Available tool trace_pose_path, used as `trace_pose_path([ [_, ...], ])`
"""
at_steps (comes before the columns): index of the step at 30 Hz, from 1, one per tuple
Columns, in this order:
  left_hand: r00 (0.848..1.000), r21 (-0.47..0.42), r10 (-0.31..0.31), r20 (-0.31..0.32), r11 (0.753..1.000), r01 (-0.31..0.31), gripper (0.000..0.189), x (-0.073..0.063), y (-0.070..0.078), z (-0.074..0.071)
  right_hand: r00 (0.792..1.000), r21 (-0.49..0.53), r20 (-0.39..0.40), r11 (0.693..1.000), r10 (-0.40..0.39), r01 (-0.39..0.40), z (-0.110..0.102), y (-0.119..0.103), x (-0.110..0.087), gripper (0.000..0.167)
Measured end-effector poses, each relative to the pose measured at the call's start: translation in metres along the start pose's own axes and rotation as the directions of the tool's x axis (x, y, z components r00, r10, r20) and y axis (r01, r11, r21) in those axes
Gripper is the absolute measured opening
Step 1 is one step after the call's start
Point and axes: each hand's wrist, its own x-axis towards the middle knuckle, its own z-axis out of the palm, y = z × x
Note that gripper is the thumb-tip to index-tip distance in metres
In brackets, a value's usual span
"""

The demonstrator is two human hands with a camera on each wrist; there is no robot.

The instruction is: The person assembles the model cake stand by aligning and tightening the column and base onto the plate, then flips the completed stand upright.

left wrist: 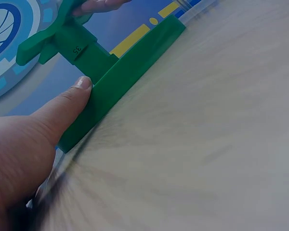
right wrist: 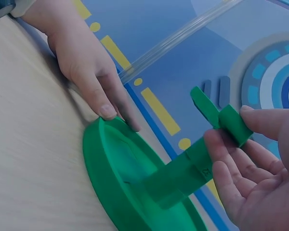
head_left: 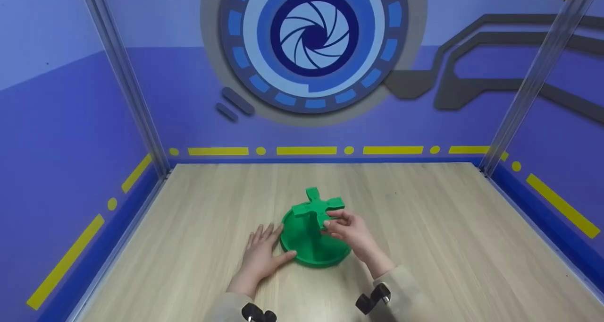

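A green round tray-like base [head_left: 315, 264] with a raised rim lies flat on the table. From its middle rises a thick green post [right wrist: 180, 171], topped by a green four-armed cross piece [head_left: 317, 205]. My left hand [head_left: 260, 259] rests at the base's left side with fingers spread, and its thumb touches the rim in the left wrist view. With thumb and fingers my right hand [head_left: 353, 233] pinches the near right arm of the cross. Small printed marks show on the post in both wrist views. Whether cross and post are one piece, I cannot tell.
The wood-grain table [head_left: 212, 194] is bounded by blue printed panels [head_left: 155, 100] at the back and both sides. Clear corner posts [head_left: 127, 81] stand at the back left and back right. Dark clips [head_left: 373, 299] sit on both wrists.
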Motion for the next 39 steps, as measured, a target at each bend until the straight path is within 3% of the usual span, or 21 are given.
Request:
trace_pose_path([
  [14,1.0,0.005,-0.011,-0.003,1.0,0.011,0.088,0.002,-0.001,0.002,0.999,-0.005,-0.051,1.0,-0.007,0.006,0.011,0.001,0.0,0.044],
  [26,1.0,0.003,-0.002,-0.005,1.0,0.002,0.09,0.001,-0.002,0.002,0.999,-0.071,-0.05,0.997,-0.009,0.005,-0.009,0.0,-0.007,0.049],
  [32,1.0,0.002,0.008,-0.009,1.0,-0.008,0.09,0.001,-0.002,0.001,0.988,-0.091,-0.155,0.995,0.015,-0.029,-0.025,-0.002,-0.008,0.042],
  [39,1.0,0.004,0.004,-0.014,1.0,-0.004,0.089,0.001,-0.001,0.001,0.951,-0.101,-0.31,0.994,0.016,-0.05,-0.04,-0.006,0.005,0.027],
])
